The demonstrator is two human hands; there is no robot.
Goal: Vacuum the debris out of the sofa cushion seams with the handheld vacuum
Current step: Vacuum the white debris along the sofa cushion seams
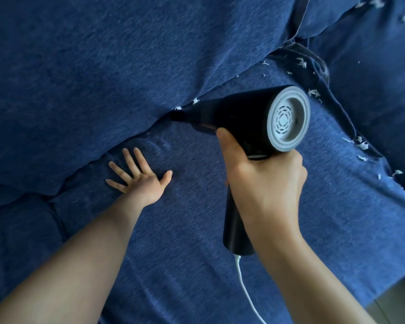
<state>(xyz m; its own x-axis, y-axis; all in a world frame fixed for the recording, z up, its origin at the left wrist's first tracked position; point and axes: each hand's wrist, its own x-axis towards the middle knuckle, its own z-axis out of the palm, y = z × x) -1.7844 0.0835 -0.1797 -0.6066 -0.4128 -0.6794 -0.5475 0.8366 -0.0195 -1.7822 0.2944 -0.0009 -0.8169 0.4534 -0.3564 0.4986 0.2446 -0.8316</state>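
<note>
One handheld vacuum [241,118], black with a grey vented rear cap, has its barrel axis running from the cap down-left to the nozzle, whose tip sits at the seam [150,129] between back cushion and seat cushion [197,206]; its handle drops toward the camera, a white cord [246,291] trailing from the base. Right hand [264,181] is wrapped closed around the handle. Left hand [140,176] lies flat, fingers spread, on the seat left of the nozzle; white debris [313,92] scatters beyond and right of the right hand.
</note>
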